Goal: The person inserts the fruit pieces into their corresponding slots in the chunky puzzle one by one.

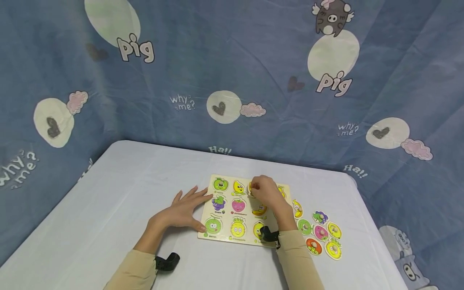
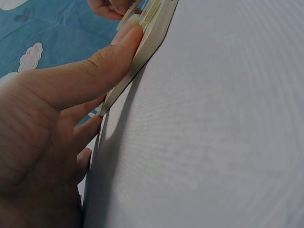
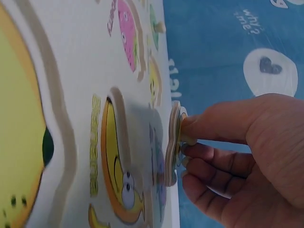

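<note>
A wooden fruit puzzle board [image 1: 224, 237] lies on the table, with rows of printed fruit shapes such as a grape, a strawberry [image 1: 239, 205] and a banana [image 3: 114, 161]. My left hand [image 1: 183, 211] spreads over its left side. In the left wrist view the thumb [image 2: 104, 66] rests along the board's edge, other fingers against its side. My right hand [image 1: 267, 192] pinches a thin wooden puzzle piece [image 3: 173, 142] between thumb and fingers, close over the top row. The piece stands almost edge-on in the right wrist view, its picture mostly hidden.
Right of the board lie several loose knobbed pieces: a banana piece [image 1: 297, 208], a grape piece [image 1: 320, 217], a strawberry piece [image 1: 321, 233], a pineapple piece [image 1: 333, 249] and others. A green piece with a knob [image 3: 160, 27] sits at the board's far end. Patterned blue cloth [image 1: 224, 60] hangs behind the white table.
</note>
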### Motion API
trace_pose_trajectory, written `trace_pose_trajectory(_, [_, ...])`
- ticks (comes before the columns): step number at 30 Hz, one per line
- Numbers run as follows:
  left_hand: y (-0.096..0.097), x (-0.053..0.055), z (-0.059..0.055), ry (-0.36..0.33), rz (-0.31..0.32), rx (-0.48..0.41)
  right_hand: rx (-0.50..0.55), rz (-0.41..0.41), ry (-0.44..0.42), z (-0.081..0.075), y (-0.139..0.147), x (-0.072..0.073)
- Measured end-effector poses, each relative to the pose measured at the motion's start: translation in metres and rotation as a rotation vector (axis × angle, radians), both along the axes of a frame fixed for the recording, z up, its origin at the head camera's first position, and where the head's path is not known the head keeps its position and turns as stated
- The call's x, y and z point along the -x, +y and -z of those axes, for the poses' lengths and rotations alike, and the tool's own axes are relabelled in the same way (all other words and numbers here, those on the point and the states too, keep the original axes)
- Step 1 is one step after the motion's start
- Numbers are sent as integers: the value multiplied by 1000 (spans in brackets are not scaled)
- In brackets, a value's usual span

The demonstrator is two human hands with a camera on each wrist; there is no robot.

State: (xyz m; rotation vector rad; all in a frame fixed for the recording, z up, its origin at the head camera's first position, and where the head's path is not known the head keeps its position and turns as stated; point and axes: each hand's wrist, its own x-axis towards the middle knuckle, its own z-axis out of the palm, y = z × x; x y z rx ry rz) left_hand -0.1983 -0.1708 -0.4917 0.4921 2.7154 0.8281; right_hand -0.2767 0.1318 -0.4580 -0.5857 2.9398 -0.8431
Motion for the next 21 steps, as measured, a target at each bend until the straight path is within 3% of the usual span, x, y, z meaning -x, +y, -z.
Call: trace_pose_trajectory(21, [2, 0, -2, -3, -20, 16, -21, -51, -2, 0, -32, 8])
